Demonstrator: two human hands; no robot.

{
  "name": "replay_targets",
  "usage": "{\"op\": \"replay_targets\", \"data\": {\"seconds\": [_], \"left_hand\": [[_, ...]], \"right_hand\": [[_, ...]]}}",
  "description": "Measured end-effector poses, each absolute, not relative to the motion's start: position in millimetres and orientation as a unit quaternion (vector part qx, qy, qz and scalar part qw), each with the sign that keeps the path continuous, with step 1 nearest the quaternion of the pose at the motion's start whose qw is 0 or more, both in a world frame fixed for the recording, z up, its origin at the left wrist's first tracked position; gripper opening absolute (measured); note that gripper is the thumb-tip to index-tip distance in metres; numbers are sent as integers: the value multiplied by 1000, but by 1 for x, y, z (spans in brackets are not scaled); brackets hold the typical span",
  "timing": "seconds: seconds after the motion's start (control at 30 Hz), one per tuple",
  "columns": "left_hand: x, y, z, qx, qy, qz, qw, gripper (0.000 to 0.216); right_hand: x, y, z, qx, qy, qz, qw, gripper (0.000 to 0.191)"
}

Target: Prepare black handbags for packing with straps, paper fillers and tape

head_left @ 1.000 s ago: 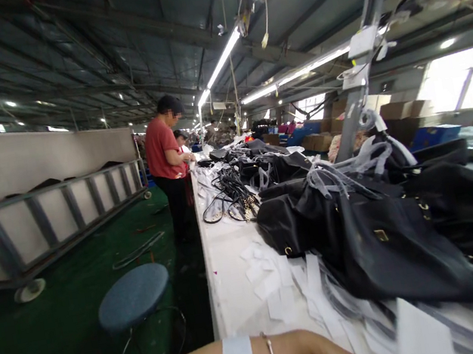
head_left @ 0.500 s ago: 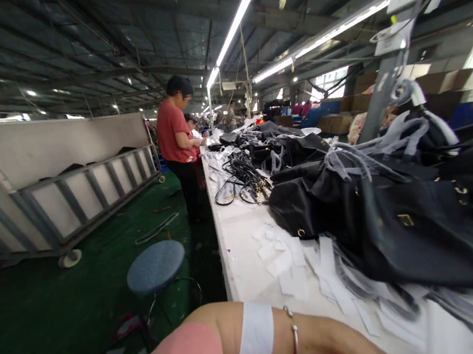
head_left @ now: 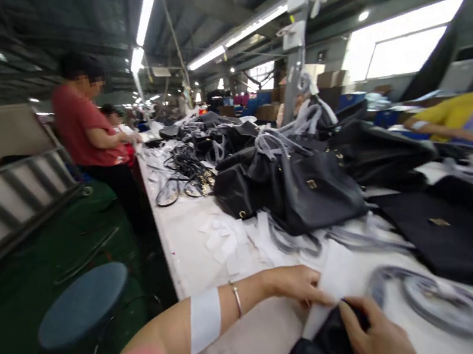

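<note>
My left hand [head_left: 297,284] reaches in over the table, a silver bangle on its wrist and a white patch on the forearm. Its fingers close on a white sheet [head_left: 335,266] that looks like paper. Just in front, my right hand [head_left: 379,337] grips the upper edge of a black bag [head_left: 322,347], thumb on the near side. The lower part of this bag runs out of the picture at the bottom. The fingertips of both hands are close together, beside the sheet's lower end.
Black bags [head_left: 315,188] with plastic-wrapped handles lie heaped across the white table [head_left: 242,345]. Loose white papers [head_left: 223,233] and black straps [head_left: 190,169] are farther up. A blue stool [head_left: 83,305] stands left. One person in red [head_left: 83,127] works beyond; another in yellow [head_left: 457,116] sits right.
The view has swung right and down. Both hands now show, with the black bag and white sheet; before, only my left arm was visible. The person in yellow has come into view.
</note>
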State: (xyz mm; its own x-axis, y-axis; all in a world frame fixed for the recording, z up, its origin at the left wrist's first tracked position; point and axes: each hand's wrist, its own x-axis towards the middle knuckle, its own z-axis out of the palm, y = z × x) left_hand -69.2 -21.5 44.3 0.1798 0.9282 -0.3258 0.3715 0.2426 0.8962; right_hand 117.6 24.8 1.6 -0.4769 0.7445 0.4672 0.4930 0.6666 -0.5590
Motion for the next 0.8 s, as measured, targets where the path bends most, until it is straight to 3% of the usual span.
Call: {"op": "replay_targets", "data": {"seconds": [0.1, 0.17, 0.33, 0.47, 0.53, 0.67, 0.8], "left_hand": [[-58, -21, 43, 611, 622, 271, 409, 14], [-55, -25, 42, 633, 598, 256, 420, 13], [-60, -33, 42, 613, 580, 171, 508, 34], [-58, -36, 40, 567, 577, 231, 541, 39], [-53, -36, 40, 576, 599, 250, 497, 42], [-45, -37, 41, 666, 635, 190, 343, 26], [-47, -38, 42, 702, 614, 83, 351, 21]], "right_hand": [[114, 13, 13, -409, -818, 189, 356, 17], [110, 7, 19, -413, -804, 207, 374, 15], [104, 3, 26, -429, -759, 242, 425, 13], [105, 3, 29, -423, -751, 265, 433, 13], [106, 3, 31, -419, -749, 273, 434, 12], [108, 2, 34, -417, -736, 286, 450, 13], [110, 4, 35, -427, -713, 313, 459, 14]]}}
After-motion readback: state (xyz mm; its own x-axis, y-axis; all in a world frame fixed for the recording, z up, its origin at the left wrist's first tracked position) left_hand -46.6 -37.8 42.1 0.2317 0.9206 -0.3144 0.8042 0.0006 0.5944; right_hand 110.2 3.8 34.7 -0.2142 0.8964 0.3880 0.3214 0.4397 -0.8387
